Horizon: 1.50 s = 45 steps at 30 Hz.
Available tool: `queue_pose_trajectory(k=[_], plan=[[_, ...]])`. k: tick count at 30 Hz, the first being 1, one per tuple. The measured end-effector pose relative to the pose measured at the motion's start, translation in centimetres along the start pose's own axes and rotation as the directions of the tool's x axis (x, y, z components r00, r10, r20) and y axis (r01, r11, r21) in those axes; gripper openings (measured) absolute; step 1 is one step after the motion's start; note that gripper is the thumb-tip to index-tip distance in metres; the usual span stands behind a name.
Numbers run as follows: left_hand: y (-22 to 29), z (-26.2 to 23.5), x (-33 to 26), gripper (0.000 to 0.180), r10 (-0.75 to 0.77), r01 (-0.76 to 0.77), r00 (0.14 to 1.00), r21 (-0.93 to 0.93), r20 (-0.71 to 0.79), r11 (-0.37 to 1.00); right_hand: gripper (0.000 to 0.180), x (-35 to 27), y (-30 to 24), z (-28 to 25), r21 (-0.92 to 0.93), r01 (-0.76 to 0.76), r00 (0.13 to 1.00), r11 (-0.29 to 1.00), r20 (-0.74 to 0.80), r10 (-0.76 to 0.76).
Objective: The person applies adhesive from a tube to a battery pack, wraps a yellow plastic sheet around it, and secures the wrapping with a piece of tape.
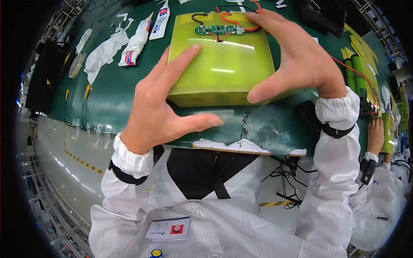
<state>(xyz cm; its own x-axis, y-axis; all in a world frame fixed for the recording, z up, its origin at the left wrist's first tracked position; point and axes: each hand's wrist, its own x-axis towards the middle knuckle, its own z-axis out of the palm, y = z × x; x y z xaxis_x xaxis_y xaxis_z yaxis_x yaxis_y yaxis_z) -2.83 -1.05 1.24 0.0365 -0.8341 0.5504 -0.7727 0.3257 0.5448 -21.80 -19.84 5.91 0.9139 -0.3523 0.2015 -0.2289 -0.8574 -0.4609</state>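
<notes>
A yellow-green, box-shaped battery pack [223, 64] rests on the green-topped bench in front of me. On its top, near the far edge, lies a small green circuit board [219, 29] with red and black wires. My left hand [161, 101] is at the pack's left side, index finger laid on the top face and thumb stretched out before the near side, apart from it. Spanning the right side is my right hand [301, 58], its thumb at the near edge and its fingers by the far right corner. Some fingers of each hand are hidden.
Two glue tubes [137, 43] [160, 21], a crumpled white wipe [105, 56] and a tape roll [77, 66] lie left. Clip-ended leads [87, 91] hang over the left edge. At right, a co-worker's hand [375, 133] is near green cells [358, 77] and yellow boards.
</notes>
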Motion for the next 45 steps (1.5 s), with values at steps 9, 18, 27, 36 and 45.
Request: queue_pose_trajectory(k=[9,18,27,36,45], plan=[[-1.2,0.2,-0.5,0.082,-0.003,0.004,1.000,0.079,-0.003,0.997,0.121,0.2,0.6,0.1,0.002,0.036,0.999,0.999,0.032,-0.036],[-1.1,-0.3,0.4,0.081,-0.090,0.090,0.994,0.009,0.054,0.996,0.122,0.4,0.5,0.2,0.005,0.022,0.999,1.000,-0.024,-0.022],[1.4,-4.6,2.0,0.106,-0.348,0.364,0.913,-0.042,0.214,0.930,0.124,-0.1,0.7,0.9,-0.050,0.019,0.998,0.999,-0.061,-0.022],[-2.2,-7.7,8.3,0.129,-0.256,0.341,0.696,0.005,0.671,0.940,0.124,-0.4,0.1,0.7,-0.016,-0.020,0.999,1.000,-0.028,0.020],[-4.1,-6.7,7.6,0.127,-0.209,0.323,0.704,-0.043,0.679,0.945,0.137,-0.7,0.4,0.5,-0.067,-0.021,1.000,0.998,-0.007,0.020]])
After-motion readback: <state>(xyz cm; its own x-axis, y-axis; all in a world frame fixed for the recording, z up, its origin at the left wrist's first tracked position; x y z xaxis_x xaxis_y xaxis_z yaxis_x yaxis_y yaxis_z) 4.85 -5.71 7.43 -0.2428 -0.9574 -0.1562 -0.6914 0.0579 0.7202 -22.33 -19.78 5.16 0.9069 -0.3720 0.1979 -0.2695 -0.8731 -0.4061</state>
